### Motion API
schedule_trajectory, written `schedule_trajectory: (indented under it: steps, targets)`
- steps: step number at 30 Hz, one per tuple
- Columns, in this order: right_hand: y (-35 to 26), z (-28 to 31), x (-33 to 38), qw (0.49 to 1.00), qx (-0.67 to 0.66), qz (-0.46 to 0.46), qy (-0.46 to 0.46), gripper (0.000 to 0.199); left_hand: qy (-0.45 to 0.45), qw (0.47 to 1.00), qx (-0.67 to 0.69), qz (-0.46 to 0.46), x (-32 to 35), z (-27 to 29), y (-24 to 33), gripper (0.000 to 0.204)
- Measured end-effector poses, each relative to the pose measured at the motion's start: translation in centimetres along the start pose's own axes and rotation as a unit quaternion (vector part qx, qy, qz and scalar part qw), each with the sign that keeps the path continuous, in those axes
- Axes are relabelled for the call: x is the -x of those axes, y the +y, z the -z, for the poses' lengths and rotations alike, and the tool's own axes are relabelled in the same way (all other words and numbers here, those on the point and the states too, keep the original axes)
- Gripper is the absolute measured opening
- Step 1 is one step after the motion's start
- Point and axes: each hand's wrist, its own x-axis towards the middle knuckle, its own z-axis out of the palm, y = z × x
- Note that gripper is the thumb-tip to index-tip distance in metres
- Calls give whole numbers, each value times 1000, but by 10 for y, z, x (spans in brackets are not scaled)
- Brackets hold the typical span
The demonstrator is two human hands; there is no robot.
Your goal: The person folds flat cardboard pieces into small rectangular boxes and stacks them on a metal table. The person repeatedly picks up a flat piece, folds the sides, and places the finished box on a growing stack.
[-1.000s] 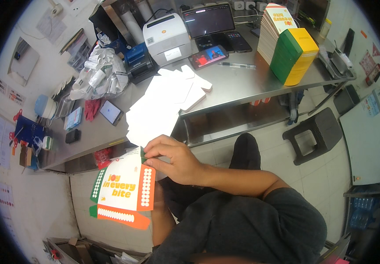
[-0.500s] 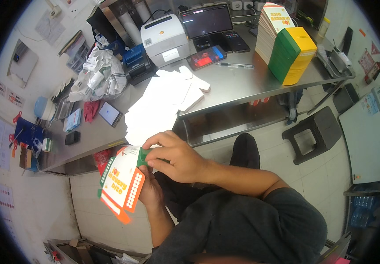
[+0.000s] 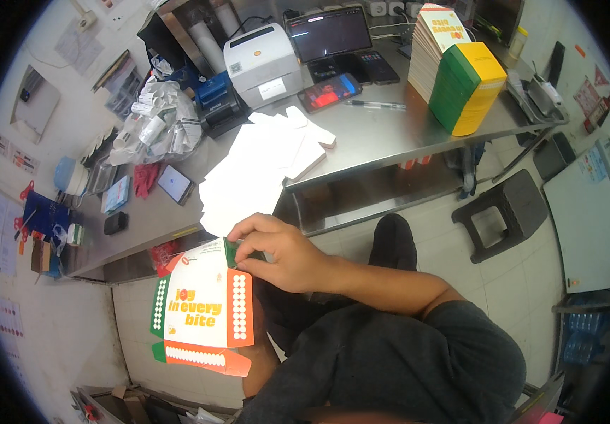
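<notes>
A partly folded paper food box, white with orange and green edge flaps, hangs above the floor in front of the bench. My right hand pinches its green corner flap at the upper right, thumb and fingers closed. Behind the box is my left hand, its fingers hidden; only the wrist and forearm show past the box's lower right edge. Close beyond my right hand, flat white box blanks lie in an overlapping pile on the steel bench.
At the back of the bench stand a white label printer, a tablet and a phone. Stacked boxes stand at right, a bag of paper rolls at left. A dark stool is on the floor at right.
The box has turned so its printed panel faces up more squarely. My left thumb and palm, visible before, have gone behind it. My right hand has barely moved at the flap.
</notes>
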Motion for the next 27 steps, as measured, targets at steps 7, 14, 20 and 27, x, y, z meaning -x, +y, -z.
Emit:
schedule_trajectory:
  steps: [7,14,20,27]
  targets:
    - [1,-4,1,992,114,41,-43,29,19,998,64,-9,-5,-15,19,34]
    - [-12,-17,10,982,47,120,-136,66,-21,950,-306,-55,-9,5,21,25]
    - [6,-28,5,980,147,134,-3,34,-86,969,-233,13,-7,11,6,19]
    - [33,-30,25,965,214,40,-144,24,63,966,209,139,-3,22,8,26]
